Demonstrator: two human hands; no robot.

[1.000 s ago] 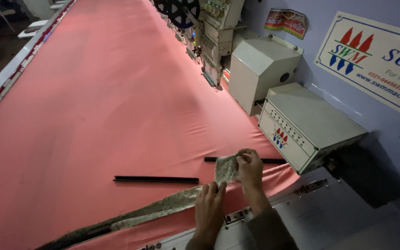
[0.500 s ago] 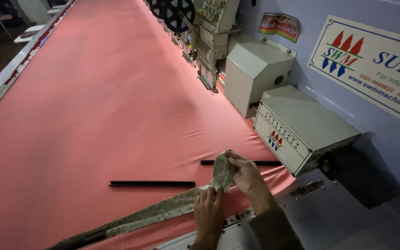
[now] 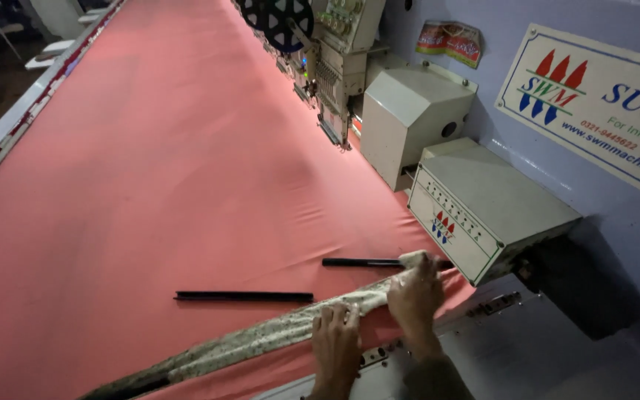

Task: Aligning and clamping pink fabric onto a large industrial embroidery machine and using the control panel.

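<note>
Since before: I see the right hand [image 3: 415, 295] has pressed the strip end down flat.
Patterned strip [image 3: 275, 339]: soft, light, limp; lies along the near edge of the red fabric [image 3: 187, 170].
Left hand [image 3: 336, 342]: fingers flat on strip.
Right hand: closed over the strip's end.
Hold: near the end.

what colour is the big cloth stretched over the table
Plain salmon pink cloth, no pattern; the head view shows it.

Near end of the patterned strip [image 3: 261, 342] cut off at the bottom edge, its print blurred.
</note>
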